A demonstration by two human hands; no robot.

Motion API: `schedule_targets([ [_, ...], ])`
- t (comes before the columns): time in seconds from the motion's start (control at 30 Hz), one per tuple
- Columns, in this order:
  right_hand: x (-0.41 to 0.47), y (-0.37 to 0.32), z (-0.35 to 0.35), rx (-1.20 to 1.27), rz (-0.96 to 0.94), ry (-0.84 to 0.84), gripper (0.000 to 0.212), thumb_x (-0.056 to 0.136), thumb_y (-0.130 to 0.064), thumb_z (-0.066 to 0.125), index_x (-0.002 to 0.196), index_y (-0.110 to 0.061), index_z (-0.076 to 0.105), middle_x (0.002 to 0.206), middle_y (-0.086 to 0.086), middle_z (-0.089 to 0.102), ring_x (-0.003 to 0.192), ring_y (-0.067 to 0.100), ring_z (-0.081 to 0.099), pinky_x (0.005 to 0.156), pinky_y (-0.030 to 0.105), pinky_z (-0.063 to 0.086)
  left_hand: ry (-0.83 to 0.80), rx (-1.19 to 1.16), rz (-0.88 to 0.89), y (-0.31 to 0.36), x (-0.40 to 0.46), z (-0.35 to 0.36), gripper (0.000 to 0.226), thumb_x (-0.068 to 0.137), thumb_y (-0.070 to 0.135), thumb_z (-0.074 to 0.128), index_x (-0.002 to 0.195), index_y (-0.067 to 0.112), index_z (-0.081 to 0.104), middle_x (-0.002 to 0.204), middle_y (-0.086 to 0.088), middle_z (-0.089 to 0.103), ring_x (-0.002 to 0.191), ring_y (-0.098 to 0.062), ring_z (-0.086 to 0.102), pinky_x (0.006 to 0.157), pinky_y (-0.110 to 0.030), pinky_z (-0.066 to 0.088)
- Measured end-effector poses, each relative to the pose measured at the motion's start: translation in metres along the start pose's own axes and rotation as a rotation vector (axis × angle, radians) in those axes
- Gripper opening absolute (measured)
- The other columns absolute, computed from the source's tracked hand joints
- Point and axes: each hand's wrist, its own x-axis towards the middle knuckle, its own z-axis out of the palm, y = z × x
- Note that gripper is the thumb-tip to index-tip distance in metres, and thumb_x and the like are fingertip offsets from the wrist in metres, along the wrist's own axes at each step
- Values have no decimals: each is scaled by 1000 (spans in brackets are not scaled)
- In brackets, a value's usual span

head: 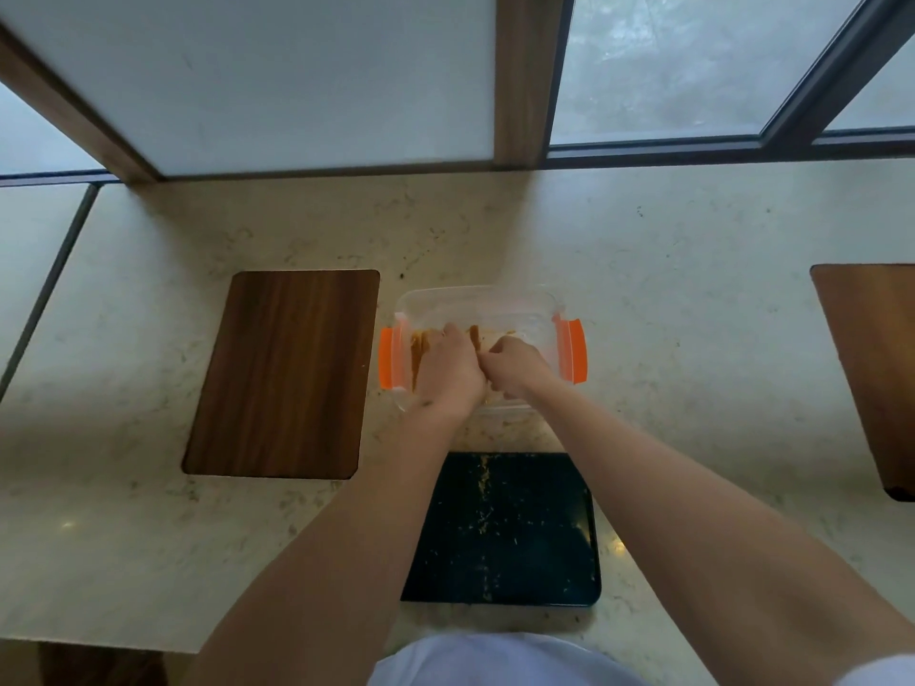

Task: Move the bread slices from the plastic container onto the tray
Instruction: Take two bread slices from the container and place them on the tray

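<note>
A clear plastic container [495, 302] with orange side clips stands on the counter in the middle of the head view. Brown-crusted bread slices [420, 351] stand on edge inside it, mostly hidden by my hands. My left hand [448, 371] and my right hand [515, 363] are both down inside the container, fingers curled among the slices. Whether either hand grips a slice is hidden. A dark tray [505, 529] dotted with crumbs lies just in front of the container, nearer to me, with no bread on it.
A dark wooden board [282, 373] lies left of the container. Another wooden board [876, 358] sits at the right edge. The pale stone counter [693, 289] runs back to a window frame and frosted panes.
</note>
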Motion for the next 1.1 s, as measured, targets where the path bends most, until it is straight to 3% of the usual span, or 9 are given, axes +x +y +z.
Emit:
schedule_targets([
  [0.17, 4, 0, -4, -5, 37, 2, 30, 84, -37, 52, 87, -10, 65, 88, 12, 73, 78, 24, 69, 75, 42, 63, 56, 129, 66, 1, 4, 6, 60, 92, 8, 53, 144, 3, 22, 122, -21, 56, 85, -32, 65, 57, -36, 46],
  [0.3, 5, -4, -2, -24, 54, 4, 12, 88, -25, 55, 81, -15, 57, 92, 9, 72, 81, 23, 70, 74, 41, 64, 63, 163, 74, -4, 5, 12, 54, 92, 14, 54, 139, -1, 30, 92, -13, 63, 65, -24, 56, 48, -33, 39],
  [0.4, 4, -9, -3, -49, 84, -5, 10, 91, -20, 54, 88, -12, 60, 92, 11, 72, 82, 25, 71, 71, 41, 65, 28, 109, 51, -7, 8, 11, 33, 94, 13, 47, 124, -2, 47, 85, -9, 62, 65, -21, 55, 50, -32, 38],
  [0.47, 2, -16, -7, -68, 98, 2, 9, 92, -13, 52, 86, -9, 59, 92, 14, 72, 82, 29, 73, 71, 45, 65, 9, 105, 60, -6, 10, 6, 15, 93, 6, 44, 93, 5, 59, 81, -5, 65, 59, -17, 54, 47, -30, 37],
  [0.6, -10, -36, -24, -128, 50, 59, 10, 90, -7, 53, 81, -9, 57, 80, 12, 69, 73, 27, 72, 67, 42, 66, 53, 66, 119, 4, 10, -14, 30, 89, 8, 51, 63, 19, 43, 66, -3, 59, 48, -12, 45, 41, -28, 27],
  [0.7, -32, -49, -42, -184, -2, 87, 11, 88, -8, 52, 79, -8, 58, 75, 12, 66, 67, 25, 69, 56, 36, 62, 136, 115, 201, 10, -1, -34, 19, 85, 15, 57, 67, 16, 52, 69, -4, 63, 51, -15, 52, 42, -27, 30],
  [0.83, -70, -56, -60, -202, -109, 133, 19, 87, -7, 51, 99, -2, 63, 87, 14, 68, 77, 27, 69, 63, 41, 63, 237, 79, 306, 5, -27, -65, 20, 88, 24, 53, 102, 13, 64, 86, -4, 63, 78, -23, 61, 63, -33, 45],
  [0.97, -122, -41, -59, -89, -248, 209, 8, 89, -11, 54, 92, -16, 59, 81, 2, 62, 66, 13, 59, 52, 23, 43, 283, -238, 277, -32, -75, -85, 14, 90, 26, 61, 100, 19, 54, 76, 2, 63, 61, -12, 62, 55, -28, 51],
  [1.1, -167, -8, -29, 73, -307, 207, 9, 93, -17, 56, 89, -26, 58, 87, 2, 66, 72, 13, 63, 55, 17, 51, 319, -368, 151, -88, -124, -73, 20, 88, 22, 68, 99, 22, 52, 69, 7, 59, 53, -7, 60, 49, -21, 47],
])
